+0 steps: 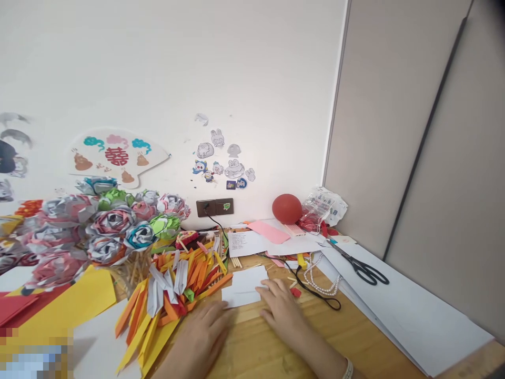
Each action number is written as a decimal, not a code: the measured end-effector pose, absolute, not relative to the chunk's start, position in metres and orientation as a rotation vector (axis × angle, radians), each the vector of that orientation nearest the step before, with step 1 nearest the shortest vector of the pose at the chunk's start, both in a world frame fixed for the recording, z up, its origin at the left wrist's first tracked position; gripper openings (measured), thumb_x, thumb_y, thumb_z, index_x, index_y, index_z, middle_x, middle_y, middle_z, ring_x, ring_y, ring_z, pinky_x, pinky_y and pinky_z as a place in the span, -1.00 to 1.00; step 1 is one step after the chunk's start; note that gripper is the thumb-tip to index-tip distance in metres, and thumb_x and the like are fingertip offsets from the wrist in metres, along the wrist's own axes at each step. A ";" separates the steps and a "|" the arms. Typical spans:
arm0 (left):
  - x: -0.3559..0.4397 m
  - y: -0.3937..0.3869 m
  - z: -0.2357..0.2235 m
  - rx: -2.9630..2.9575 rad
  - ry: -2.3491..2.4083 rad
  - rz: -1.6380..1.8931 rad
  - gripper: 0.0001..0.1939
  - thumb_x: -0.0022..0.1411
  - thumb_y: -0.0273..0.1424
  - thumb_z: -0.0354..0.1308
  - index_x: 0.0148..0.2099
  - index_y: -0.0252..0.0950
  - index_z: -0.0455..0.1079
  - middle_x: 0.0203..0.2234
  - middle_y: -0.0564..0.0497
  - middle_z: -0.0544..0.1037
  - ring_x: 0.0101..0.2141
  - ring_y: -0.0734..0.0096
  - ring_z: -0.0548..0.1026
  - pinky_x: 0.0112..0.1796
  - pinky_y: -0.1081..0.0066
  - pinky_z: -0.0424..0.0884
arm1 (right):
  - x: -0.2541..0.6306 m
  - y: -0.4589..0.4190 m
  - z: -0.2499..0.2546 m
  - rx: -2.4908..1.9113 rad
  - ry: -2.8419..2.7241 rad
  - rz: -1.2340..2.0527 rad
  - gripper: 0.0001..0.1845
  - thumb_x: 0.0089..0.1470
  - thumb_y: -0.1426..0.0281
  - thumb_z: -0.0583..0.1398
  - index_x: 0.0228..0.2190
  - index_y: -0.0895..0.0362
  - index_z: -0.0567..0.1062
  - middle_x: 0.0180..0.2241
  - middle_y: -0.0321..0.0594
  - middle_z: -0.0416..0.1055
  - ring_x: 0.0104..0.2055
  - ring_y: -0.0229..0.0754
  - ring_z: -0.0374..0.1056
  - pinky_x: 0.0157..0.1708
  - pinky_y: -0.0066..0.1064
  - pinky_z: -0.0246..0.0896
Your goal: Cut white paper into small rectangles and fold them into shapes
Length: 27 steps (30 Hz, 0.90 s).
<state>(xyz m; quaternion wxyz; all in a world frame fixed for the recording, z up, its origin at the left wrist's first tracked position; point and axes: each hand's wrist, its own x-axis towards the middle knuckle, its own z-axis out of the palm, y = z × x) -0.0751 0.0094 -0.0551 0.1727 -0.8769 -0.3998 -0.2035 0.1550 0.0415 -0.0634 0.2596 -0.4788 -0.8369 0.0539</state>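
A small white paper sheet (245,287) lies on the wooden table in front of me, with a crease or fold line across it. My right hand (283,309) rests at its right edge, fingertips on the paper and thumb apart on the table side. Close to the lower left corner of the sheet is my left hand (208,329), its fingers stretched out low over the table and slightly blurred. Folded paper strips (201,271) in orange, yellow and white are heaped left of the sheet, beside my left hand.
Folded paper flowers (112,223) crowd the left side. Yellow paper (84,302) lies before them. Black scissors (365,268) rest on large white sheets (418,316) at right. A bead string (315,281), a black cord (321,300) and a red balloon (286,209) are farther back.
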 end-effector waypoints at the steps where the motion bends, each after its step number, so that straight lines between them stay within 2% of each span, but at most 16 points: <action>1: -0.077 0.011 -0.058 -2.459 -1.102 -0.585 -0.66 0.19 -0.44 0.04 0.03 -0.18 0.37 -0.08 -0.11 0.54 -0.13 0.17 0.52 -0.17 0.25 0.49 | 0.155 0.042 -0.065 -1.284 -2.263 0.147 -0.55 0.02 0.47 0.19 0.00 0.13 0.39 0.06 -0.13 0.31 0.07 0.01 0.14 0.06 -0.18 0.08; 4: -0.082 0.016 -0.061 -2.445 -1.068 -0.579 -0.65 0.16 -0.39 0.11 0.03 -0.19 0.38 -0.09 -0.09 0.56 -0.14 0.17 0.54 -0.17 0.26 0.50 | 0.155 0.044 -0.068 -1.199 -2.310 0.152 -0.57 0.06 0.50 0.15 0.01 0.08 0.38 0.05 -0.21 0.34 0.07 -0.04 0.14 0.08 -0.20 0.04; 7: -0.079 0.016 -0.058 -2.543 -1.065 -0.541 -0.79 0.21 -0.42 0.06 -0.13 -0.19 0.46 -0.25 -0.02 0.62 -0.26 0.26 0.58 -0.24 0.33 0.52 | 0.154 0.043 -0.069 -1.181 -2.335 0.124 -0.63 0.09 0.52 0.12 -0.05 0.03 0.42 0.00 -0.27 0.39 0.03 -0.06 0.17 0.06 -0.17 0.05; 9: -0.076 0.016 -0.057 -2.571 -1.079 -0.520 -0.79 0.24 -0.45 0.01 -0.23 -0.19 0.48 -0.33 -0.01 0.63 -0.32 0.30 0.58 -0.29 0.36 0.53 | 0.154 0.042 -0.069 -1.219 -2.323 0.116 -0.68 0.10 0.49 0.13 -0.10 0.02 0.45 0.03 -0.29 0.37 0.03 -0.05 0.16 0.05 -0.17 0.06; 14: -0.080 0.023 -0.068 -2.474 -1.054 -0.586 -0.75 0.21 -0.37 0.08 -0.08 -0.25 0.45 -0.16 -0.12 0.59 -0.20 0.21 0.57 -0.21 0.31 0.52 | 0.155 0.041 -0.069 -1.260 -2.323 0.108 -0.71 0.12 0.45 0.11 -0.10 0.00 0.45 0.07 -0.33 0.32 0.05 -0.06 0.14 0.07 -0.19 0.04; 17: -0.081 0.025 -0.074 -2.527 -1.106 -0.620 -0.81 0.21 -0.38 0.07 -0.19 -0.22 0.49 -0.24 -0.05 0.63 -0.26 0.25 0.59 -0.24 0.36 0.53 | 0.155 0.042 -0.071 -1.284 -2.320 0.097 -0.68 0.14 0.42 0.10 -0.06 0.00 0.43 0.11 -0.31 0.27 0.08 -0.04 0.12 0.08 -0.17 0.03; 20: -0.080 0.025 -0.076 -2.542 -1.182 -0.712 -0.79 0.23 -0.46 0.00 -0.26 -0.21 0.48 -0.32 -0.01 0.63 -0.31 0.31 0.59 -0.29 0.40 0.52 | 0.155 0.043 -0.074 -1.343 -2.284 0.082 -0.64 0.14 0.37 0.11 -0.01 0.05 0.39 0.13 -0.23 0.24 0.10 0.01 0.10 0.09 -0.13 0.02; 23: -0.082 0.028 -0.077 -2.518 -1.082 -0.800 -0.72 0.25 -0.52 -0.08 -0.22 -0.23 0.46 -0.36 -0.02 0.63 -0.36 0.34 0.59 -0.33 0.42 0.51 | 0.156 0.043 -0.074 -1.362 -2.257 0.073 -0.58 0.13 0.34 0.12 0.04 0.11 0.35 0.14 -0.17 0.22 0.11 0.03 0.09 0.09 -0.11 0.03; 27: -0.091 0.031 -0.075 -2.391 -0.967 -0.868 -0.67 0.27 -0.55 -0.16 -0.12 -0.27 0.41 -0.38 -0.05 0.62 -0.38 0.36 0.58 -0.35 0.44 0.50 | 0.154 0.040 -0.069 -1.206 -2.289 0.053 -0.57 0.11 0.35 0.16 0.04 0.06 0.32 0.13 -0.27 0.24 0.06 -0.04 0.13 0.07 -0.17 0.06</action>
